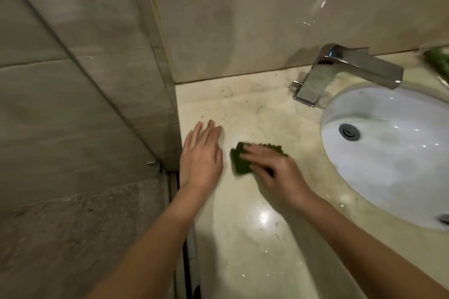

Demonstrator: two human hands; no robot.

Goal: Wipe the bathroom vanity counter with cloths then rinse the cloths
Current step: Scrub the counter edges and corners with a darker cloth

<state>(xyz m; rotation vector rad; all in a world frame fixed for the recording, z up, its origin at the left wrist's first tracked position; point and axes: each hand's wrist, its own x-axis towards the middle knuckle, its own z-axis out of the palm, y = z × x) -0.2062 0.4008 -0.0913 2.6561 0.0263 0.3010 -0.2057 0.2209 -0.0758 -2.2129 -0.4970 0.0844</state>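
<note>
**Two hands on the counter, one cloth between them and the basin**

Both hands are down on the pale marble counter (255, 109), to the left of the basin. The left hand (200, 160) lies flat near the counter's left edge, close by the tiled wall (85, 104), its fingers straight and side by side, holding nothing. Just beside it, the right hand (274, 175) presses on a dark green cloth (239, 161). Its fingers stretch out across the top of the cloth, though they are blurred. The cloth sits flat on the stone, between the left hand and the white oval basin (388, 165). A square chrome tap (349, 68) stands behind the basin. Something green (438, 59) lies at the far right edge, too blurred to make out.
</note>
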